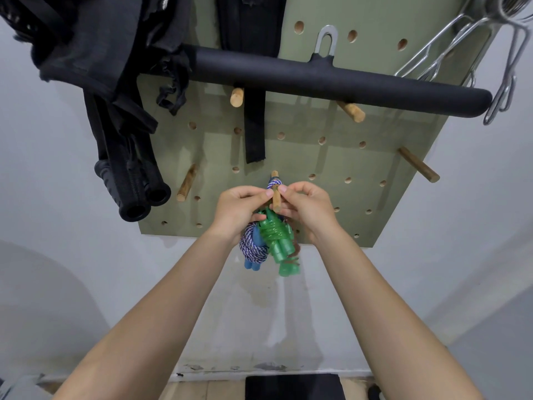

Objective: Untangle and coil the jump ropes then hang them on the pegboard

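Hands: left hand and right hand pinching purple-white braided rope loop over wooden peg (coiled green plastic rope dangling), seating it.

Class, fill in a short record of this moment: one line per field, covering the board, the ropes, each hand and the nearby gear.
board: green pegboard on a pale wall, with wooden pegs
peg in use: wooden peg at lower centre
ropes: blue-and-white rope and green rope, both coiled, hanging below that peg
left hand: fingers curled by the peg, holding the rope bundle
right hand: fingers curled at the peg's other side
nearby gear: black foam bar above, black handles at left, metal clips at upper right
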The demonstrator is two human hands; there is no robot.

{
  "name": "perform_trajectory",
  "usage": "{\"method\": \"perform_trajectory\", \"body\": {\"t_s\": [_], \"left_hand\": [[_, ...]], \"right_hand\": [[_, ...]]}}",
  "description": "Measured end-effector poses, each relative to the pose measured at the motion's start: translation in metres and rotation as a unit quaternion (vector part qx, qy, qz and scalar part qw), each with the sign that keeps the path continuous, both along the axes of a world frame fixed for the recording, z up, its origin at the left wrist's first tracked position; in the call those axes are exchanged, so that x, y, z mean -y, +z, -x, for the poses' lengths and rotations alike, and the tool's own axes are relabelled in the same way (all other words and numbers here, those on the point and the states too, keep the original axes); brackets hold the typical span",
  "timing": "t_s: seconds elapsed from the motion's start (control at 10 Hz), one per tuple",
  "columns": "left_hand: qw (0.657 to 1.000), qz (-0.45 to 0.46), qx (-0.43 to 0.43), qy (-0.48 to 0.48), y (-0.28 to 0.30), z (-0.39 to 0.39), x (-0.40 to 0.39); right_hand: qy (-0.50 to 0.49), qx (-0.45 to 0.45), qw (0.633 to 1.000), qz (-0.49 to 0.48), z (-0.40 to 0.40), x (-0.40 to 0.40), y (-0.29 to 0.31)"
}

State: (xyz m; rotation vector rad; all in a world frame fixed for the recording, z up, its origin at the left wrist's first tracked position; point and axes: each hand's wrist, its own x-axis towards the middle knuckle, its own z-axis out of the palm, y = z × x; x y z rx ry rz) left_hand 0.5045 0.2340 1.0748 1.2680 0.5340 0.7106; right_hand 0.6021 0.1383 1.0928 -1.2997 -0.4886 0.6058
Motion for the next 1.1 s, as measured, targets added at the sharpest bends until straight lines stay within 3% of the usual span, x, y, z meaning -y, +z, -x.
{"method": "perform_trajectory", "body": {"t_s": [0.2,0.4,0.9,1.0,1.1], "left_hand": [[1.0,-0.003,0.014,0.015,-0.013,-0.003,-0.002],[0.999,-0.052,-0.003,0.014,-0.011,0.003,-0.002],[0.994,-0.105,-0.02,0.015,-0.004,0.02,0.004],[0.993,-0.118,-0.013,0.025,0.005,0.025,0.01],[0.976,-0.203,0.045,0.065,0.02,0.041,0.017]], "right_hand": [[0.02,0.045,0.998,0.028,-0.003,0.002,-0.006],[0.055,0.025,0.998,0.032,0.0,0.01,-0.006],[0.062,0.068,0.994,0.059,0.009,0.024,-0.003],[0.053,0.086,0.993,0.054,0.012,0.027,0.001],[0.017,0.178,0.984,0.011,0.014,0.045,0.021]]}}
